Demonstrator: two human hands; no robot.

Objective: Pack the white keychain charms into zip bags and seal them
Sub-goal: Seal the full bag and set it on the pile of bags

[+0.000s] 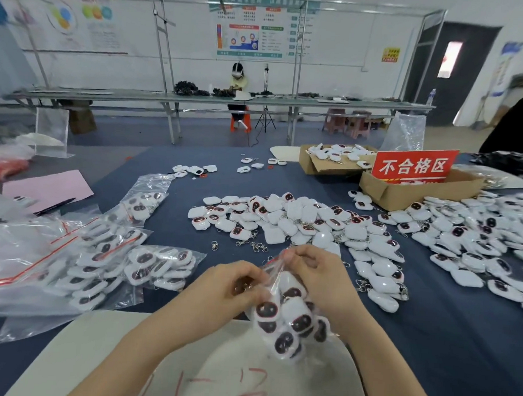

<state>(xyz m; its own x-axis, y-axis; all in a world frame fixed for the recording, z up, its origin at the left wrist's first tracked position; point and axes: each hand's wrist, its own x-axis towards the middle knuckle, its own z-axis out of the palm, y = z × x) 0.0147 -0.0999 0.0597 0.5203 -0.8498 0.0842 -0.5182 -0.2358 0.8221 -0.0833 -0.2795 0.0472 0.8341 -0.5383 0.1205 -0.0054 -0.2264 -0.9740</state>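
A clear zip bag (pixel 290 320) filled with several white keychain charms hangs between my hands above a white sheet (pixel 100 350). My left hand (pixel 234 290) grips the bag's upper left side. My right hand (pixel 314 273) pinches the bag's red-lined top edge. A big loose pile of white charms (pixel 286 220) with dark faces lies on the blue table just beyond my hands. Filled zip bags (pixel 147 264) lie at the left.
More charms (pixel 479 239) spread across the right side. Two cardboard boxes (pixel 384 192) stand at the back right, one with a red sign (pixel 413 166). A pink sheet (pixel 45 189) and a pen lie far left. Another person's dark sleeve (pixel 518 126) shows at the right edge.
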